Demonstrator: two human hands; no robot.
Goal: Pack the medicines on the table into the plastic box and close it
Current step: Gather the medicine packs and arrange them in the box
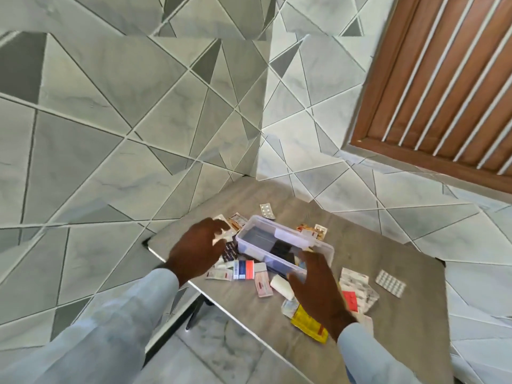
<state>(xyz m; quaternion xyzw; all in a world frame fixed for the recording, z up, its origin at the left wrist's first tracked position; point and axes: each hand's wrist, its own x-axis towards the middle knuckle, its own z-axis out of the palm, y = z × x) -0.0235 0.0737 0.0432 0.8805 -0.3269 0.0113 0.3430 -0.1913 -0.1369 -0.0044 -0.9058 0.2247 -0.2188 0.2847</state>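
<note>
Clear rect. plastic box sits mid grey wood-grain worktop, foil blister strips & cartons scattered around. Left hand fingers curled, nothing clearly gripped. Right hand fingers spread at box's near edge.

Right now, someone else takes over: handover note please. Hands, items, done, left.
Left hand: over the packs left of the box, fingers curled; whether it grips anything is too blurred to tell.
Right hand: open, at the box's near right corner, holding nothing.
Box: mid-table, lid seems on; dark contents show through.
Done: hard to say, perhaps a few items inside.
Left: most medicines still loose, among them the blister sheet, yellow sachet and red-and-white carton. Pack them, close the box.
</note>
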